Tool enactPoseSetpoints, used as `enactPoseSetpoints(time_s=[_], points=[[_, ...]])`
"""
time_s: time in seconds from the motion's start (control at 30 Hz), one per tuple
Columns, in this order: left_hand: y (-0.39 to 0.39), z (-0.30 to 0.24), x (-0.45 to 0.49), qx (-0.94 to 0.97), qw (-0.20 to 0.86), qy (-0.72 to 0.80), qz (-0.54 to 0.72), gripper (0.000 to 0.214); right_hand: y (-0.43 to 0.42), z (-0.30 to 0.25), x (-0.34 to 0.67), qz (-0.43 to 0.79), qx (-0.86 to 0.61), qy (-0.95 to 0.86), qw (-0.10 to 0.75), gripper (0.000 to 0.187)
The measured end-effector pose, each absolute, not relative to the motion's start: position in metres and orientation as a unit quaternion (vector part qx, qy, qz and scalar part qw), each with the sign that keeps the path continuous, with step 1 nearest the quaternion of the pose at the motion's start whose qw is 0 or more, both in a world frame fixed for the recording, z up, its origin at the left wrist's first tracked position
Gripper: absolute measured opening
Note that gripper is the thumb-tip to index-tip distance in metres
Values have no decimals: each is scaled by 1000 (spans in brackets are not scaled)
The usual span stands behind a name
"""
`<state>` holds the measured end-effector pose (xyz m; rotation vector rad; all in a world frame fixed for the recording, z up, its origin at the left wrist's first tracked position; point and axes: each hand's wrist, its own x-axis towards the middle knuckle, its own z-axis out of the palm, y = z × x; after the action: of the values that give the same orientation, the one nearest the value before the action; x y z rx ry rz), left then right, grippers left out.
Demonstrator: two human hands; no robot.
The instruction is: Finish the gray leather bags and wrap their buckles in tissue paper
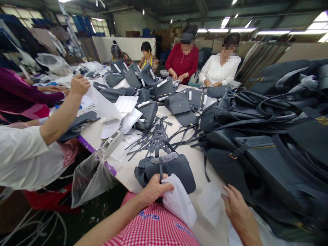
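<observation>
My left hand (153, 189) is closed on a sheet of white tissue paper (179, 201) at the near edge of a small dark grey handbag (169, 169) lying on the table. The bag's handle is wrapped in clear film. My right hand (237, 205) lies with fingers stretched out on another thin white sheet (210, 201) on the table, right of the bag. I wear a red-and-white checked apron (153, 225).
A heap of dark grey bags (269, 136) fills the right side. Loose straps (153, 136) and white paper (123, 112) lie mid-table. A co-worker's arm (61, 116) reaches in at left, holding paper. Several people sit at the far end. A plastic bag (89, 177) hangs off the table edge.
</observation>
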<state>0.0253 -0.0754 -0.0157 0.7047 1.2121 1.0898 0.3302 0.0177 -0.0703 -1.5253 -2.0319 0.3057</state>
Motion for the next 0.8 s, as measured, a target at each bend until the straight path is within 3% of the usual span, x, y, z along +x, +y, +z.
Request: enactPoseSetpoints(time_s=[0.1,0.2,0.3,0.4,0.6,0.8], points=[[-75,-18,25,297,644,517,479,23,-3,-48,291,231,-577,-718,312,39],[-77,-17,25,302,649,505,481,26,-22,-18,234,493,-517,-654,249,46],[-82,-12,24,316,631,509,493,25,-24,-4,196,631,-426,-626,171,42],[-90,-6,19,285,627,481,542,30,-14,-11,187,652,-426,-599,187,41],[-100,4,-1,268,567,578,523,25,-3,-30,198,551,-505,-625,227,31],[-92,14,3,258,570,565,538,24,-18,-21,166,609,-459,-594,258,34]])
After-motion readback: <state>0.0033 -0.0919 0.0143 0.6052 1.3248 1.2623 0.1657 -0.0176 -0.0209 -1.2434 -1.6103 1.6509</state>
